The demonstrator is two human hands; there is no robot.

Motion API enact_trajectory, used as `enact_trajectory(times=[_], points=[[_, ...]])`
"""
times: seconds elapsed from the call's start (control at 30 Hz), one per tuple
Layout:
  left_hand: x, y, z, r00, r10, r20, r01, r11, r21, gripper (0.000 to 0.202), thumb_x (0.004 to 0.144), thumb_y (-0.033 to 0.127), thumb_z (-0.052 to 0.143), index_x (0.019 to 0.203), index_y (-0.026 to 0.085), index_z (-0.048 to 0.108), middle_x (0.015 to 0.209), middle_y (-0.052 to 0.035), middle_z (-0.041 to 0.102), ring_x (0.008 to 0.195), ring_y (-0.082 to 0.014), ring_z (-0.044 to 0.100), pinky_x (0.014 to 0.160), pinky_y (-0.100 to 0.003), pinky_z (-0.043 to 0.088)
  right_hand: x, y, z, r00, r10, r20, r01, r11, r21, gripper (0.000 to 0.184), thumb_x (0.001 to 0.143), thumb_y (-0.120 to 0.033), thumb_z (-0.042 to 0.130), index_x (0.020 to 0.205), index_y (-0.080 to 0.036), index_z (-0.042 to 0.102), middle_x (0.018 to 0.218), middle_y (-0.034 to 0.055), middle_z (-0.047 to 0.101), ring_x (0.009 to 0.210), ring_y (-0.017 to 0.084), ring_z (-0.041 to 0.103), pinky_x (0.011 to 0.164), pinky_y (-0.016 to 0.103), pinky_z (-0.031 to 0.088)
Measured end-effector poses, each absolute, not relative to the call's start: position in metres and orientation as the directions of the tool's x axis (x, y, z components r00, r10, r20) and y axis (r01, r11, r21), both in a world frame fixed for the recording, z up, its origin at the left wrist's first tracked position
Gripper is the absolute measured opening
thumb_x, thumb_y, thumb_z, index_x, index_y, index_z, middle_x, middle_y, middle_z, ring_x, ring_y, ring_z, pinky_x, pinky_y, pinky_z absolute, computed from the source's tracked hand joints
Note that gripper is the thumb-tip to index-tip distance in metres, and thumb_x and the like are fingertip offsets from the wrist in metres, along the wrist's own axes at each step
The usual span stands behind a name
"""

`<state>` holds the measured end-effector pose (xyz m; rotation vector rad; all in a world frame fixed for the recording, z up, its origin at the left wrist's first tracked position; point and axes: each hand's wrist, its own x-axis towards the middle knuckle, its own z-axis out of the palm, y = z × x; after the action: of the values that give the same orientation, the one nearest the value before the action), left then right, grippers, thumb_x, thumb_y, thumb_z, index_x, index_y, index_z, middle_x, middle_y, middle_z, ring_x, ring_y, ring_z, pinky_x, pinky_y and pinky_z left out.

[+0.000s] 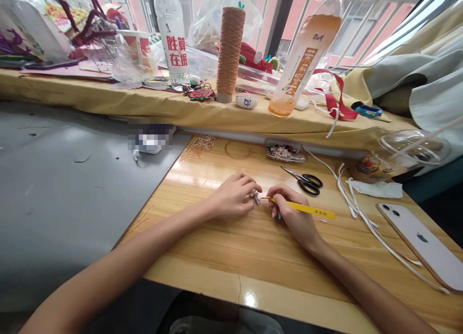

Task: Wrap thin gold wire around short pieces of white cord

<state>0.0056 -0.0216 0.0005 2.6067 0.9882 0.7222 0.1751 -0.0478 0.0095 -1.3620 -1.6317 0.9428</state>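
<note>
Left hand [233, 195]: rests on the wooden worktop [260, 257] near its middle, fingers bunched narrow and pinching a tiny beaded piece [255, 197] at the tips.
Right hand [289, 211]: just beside the left, fingers closed around a yellow hook tool [307, 209], held like a pen with its tip touching the small piece.
Small piece: sits between the two hands, just above the worktop surface; too small to tell its exact make.
Handling, as a judgement: the piece looks very light, fiddly and easy to drop, so a fingertip pinch on its sides suits it; the tool looks stiff, slim and light, best held near its front end for control.
Clear tray [285, 151]: at the far edge of the worktop, shallow, holding a mix of small pale and dark beads.
Scissors [306, 181]: black-handled, lying shut between the tray and the right hand.
Thread coil [238, 150]: thin coppery loops lying loose near the far edge, left of the tray.
Plastic cup [401, 155]: on its side at the far right corner, domed lid on, contents unclear.
Phone [423, 242]: face down along the right edge, white cord [361, 218] trailing beside it.
Ledge [108, 100]: behind the worktop, cloth-covered, carrying a yarn cone [230, 49], a clear bottle [172, 35] and a tilted bottle of orange drink [307, 54], part full.
</note>
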Motion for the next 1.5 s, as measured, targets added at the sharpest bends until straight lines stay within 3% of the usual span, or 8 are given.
enact_trajectory(times=[0.3,0.7,1.07,1.3,1.5], points=[[0.005,-0.025,0.0,0.678,0.616,0.4,0.523,-0.787,0.326,0.013,0.077,0.017,0.046,0.086,0.018,0.055,0.1,-0.0032,0.053,0.094,-0.0175,0.041,0.082,-0.031,0.036,0.175,-0.049,0.008,-0.17,0.981,0.093,0.412,0.157,-0.898,0.013,0.071,-0.018,0.039,0.066,-0.018,0.051,0.049,-0.0044,0.048,0.039,0.008,0.043,0.04,0.02,0.034],[0.008,-0.027,0.001,0.69,0.583,0.428,0.533,-0.81,0.245,0.012,0.079,0.019,0.045,0.083,0.016,0.055,0.099,-0.0038,0.054,0.095,-0.0183,0.041,0.081,-0.032,0.037,0.171,-0.047,0.011,-0.18,0.982,0.063,0.39,0.13,-0.912,0.014,0.07,-0.014,0.037,0.064,-0.019,0.049,0.048,-0.0056,0.046,0.039,0.008,0.042,0.039,0.019,0.033],[0.01,-0.023,-0.004,0.693,0.604,0.394,0.506,-0.796,0.331,0.009,0.074,0.016,0.047,0.078,0.016,0.055,0.098,-0.0047,0.053,0.095,-0.0198,0.039,0.082,-0.032,0.039,0.17,-0.049,0.008,-0.177,0.973,0.146,0.507,0.217,-0.834,0.016,0.072,-0.018,0.038,0.066,-0.019,0.052,0.049,-0.0044,0.048,0.042,0.009,0.046,0.044,0.02,0.036],[0.007,-0.021,-0.003,0.695,0.598,0.398,0.46,-0.796,0.393,0.009,0.074,0.016,0.047,0.076,0.016,0.056,0.093,-0.0043,0.053,0.092,-0.0174,0.04,0.083,-0.029,0.038,0.171,-0.05,0.01,-0.135,0.984,0.12,0.442,0.168,-0.881,0.016,0.071,-0.018,0.039,0.063,-0.019,0.053,0.048,-0.0046,0.047,0.04,0.008,0.044,0.041,0.02,0.035],[0.003,-0.023,0.003,0.671,0.634,0.384,0.501,-0.77,0.395,0.022,0.076,0.012,0.044,0.095,0.016,0.053,0.095,-0.004,0.055,0.092,-0.0172,0.042,0.082,-0.031,0.037,0.181,-0.043,0.011,-0.048,0.996,0.071,0.239,0.08,-0.968,0.013,0.07,-0.02,0.041,0.062,-0.018,0.051,0.049,-0.0045,0.048,0.036,0.006,0.039,0.035,0.019,0.028]])
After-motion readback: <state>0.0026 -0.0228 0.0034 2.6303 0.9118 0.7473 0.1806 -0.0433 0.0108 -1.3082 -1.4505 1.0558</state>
